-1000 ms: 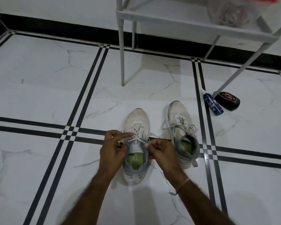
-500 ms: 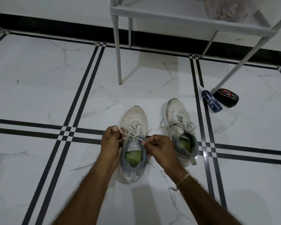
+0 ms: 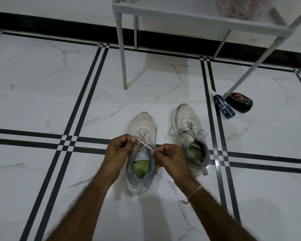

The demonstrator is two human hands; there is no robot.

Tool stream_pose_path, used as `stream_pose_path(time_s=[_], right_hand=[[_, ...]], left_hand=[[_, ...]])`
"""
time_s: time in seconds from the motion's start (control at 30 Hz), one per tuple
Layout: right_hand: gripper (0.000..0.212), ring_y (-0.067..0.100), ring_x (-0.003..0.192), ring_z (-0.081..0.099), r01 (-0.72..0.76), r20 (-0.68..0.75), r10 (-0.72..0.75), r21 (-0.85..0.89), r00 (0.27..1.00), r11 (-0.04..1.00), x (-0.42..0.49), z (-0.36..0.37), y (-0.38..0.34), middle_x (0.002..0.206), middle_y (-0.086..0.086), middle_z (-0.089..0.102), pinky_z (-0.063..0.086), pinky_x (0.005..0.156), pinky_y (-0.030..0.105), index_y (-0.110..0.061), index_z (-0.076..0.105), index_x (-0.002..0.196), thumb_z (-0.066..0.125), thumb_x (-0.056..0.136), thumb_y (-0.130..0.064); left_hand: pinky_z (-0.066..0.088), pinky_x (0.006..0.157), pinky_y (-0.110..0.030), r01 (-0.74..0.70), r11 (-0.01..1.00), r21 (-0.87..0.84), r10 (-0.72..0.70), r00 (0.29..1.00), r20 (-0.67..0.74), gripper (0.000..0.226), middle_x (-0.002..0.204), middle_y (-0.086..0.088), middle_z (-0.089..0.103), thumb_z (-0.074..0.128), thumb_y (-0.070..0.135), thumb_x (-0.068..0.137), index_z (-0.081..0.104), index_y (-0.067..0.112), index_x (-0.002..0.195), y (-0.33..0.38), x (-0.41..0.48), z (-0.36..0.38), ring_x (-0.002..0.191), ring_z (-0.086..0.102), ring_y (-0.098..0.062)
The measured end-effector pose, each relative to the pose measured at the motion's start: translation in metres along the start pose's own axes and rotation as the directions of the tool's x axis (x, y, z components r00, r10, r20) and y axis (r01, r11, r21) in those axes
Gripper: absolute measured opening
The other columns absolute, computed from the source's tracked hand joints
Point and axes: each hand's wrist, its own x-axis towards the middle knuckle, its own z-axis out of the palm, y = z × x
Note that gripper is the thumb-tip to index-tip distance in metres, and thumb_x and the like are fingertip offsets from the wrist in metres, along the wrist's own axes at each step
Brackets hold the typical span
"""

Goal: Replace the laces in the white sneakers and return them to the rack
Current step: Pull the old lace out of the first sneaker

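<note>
Left hand [image 3: 119,150] and right hand [image 3: 169,156] each pinch closed on an end of the lace [image 3: 143,139] over the near sneaker [image 3: 141,153] on the floor [image 3: 42,101]; lace judged soft, limp, best gripped near its tips

Home entryway: marble-look tile floor [image 3: 42,66], white shoe rack [image 3: 189,18], polish tin [image 3: 240,102].

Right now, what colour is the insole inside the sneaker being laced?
Light green insole, inside a grey-lined collar; the head view, the only one, shows it clearly.
</note>
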Motion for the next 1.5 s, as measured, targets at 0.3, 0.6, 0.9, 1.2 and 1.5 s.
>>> stream_pose_path(time_s=[0.3, 0.6, 0.9, 1.2, 1.5], right_hand=[[0.019, 0.014, 0.061, 0.063, -0.02, -0.008, 0.02, 0.026, 1.0, 0.999, -0.002, -0.004, 0.004, 0.065, 0.005, 0.068, 0.056, 0.061, 0.029, -0.003, 0.068, 0.075, 0.078, 0.089, -0.012], [0.017, 0.016, 0.061, 0.064, -0.021, -0.014, 0.022, 0.034, 1.0, 0.999, -0.002, -0.003, 0.002, 0.066, 0.007, 0.069, 0.056, 0.061, 0.03, -0.005, 0.07, 0.076, 0.078, 0.088, -0.013], [0.018, 0.015, 0.061, 0.063, -0.015, 0.012, 0.015, 0.03, 1.0, 0.999, -0.003, -0.001, -0.002, 0.064, 0.003, 0.068, 0.056, 0.062, 0.028, -0.009, 0.069, 0.073, 0.079, 0.088, -0.013], [0.019, 0.015, 0.061, 0.065, -0.022, 0.005, 0.022, 0.009, 1.0, 1.0, -0.005, -0.002, 0.002, 0.064, 0.005, 0.068, 0.056, 0.062, 0.03, -0.013, 0.069, 0.07, 0.08, 0.087, -0.014], [0.018, 0.016, 0.061, 0.064, -0.005, 0.005, 0.005, -0.019, 1.0, 1.0, -0.007, -0.003, 0.0, 0.065, 0.006, 0.069, 0.057, 0.061, 0.031, -0.012, 0.071, 0.071, 0.079, 0.087, -0.013]], left_hand=[[0.048, 0.059, -0.025, 0.182, 0.854, -0.487, -0.315, 0.926, -0.207, 0.037, 0.068, 0.002, 0.063, 0.045, 0.028, 0.107, 0.05, 0.016, 0.073, 0.012, 0.001, 0.018, 0.065, 0.06, -0.013], [0.043, 0.074, -0.022, -0.348, 0.75, 0.562, 0.277, 0.937, 0.211, 0.032, 0.094, 0.008, 0.065, 0.068, 0.052, 0.084, 0.062, 0.031, 0.107, -0.012, 0.004, 0.005, 0.09, 0.056, -0.016], [0.055, 0.061, -0.023, 0.128, 0.647, -0.752, -0.349, 0.926, -0.142, 0.029, 0.069, 0.004, 0.066, 0.045, 0.012, 0.106, 0.049, 0.019, 0.079, 0.011, 0.004, 0.017, 0.066, 0.063, -0.009], [0.038, 0.065, -0.022, -0.402, 0.736, 0.544, 0.373, 0.912, 0.17, 0.019, 0.07, 0.012, 0.054, 0.069, 0.037, 0.087, 0.059, 0.029, 0.073, -0.021, 0.001, 0.013, 0.074, 0.05, -0.005], [0.049, 0.065, -0.024, -0.032, 0.999, 0.014, 0.033, 0.996, -0.082, 0.014, 0.077, 0.013, 0.061, 0.053, 0.017, 0.103, 0.051, 0.021, 0.089, -0.002, -0.005, 0.015, 0.07, 0.059, -0.006]])
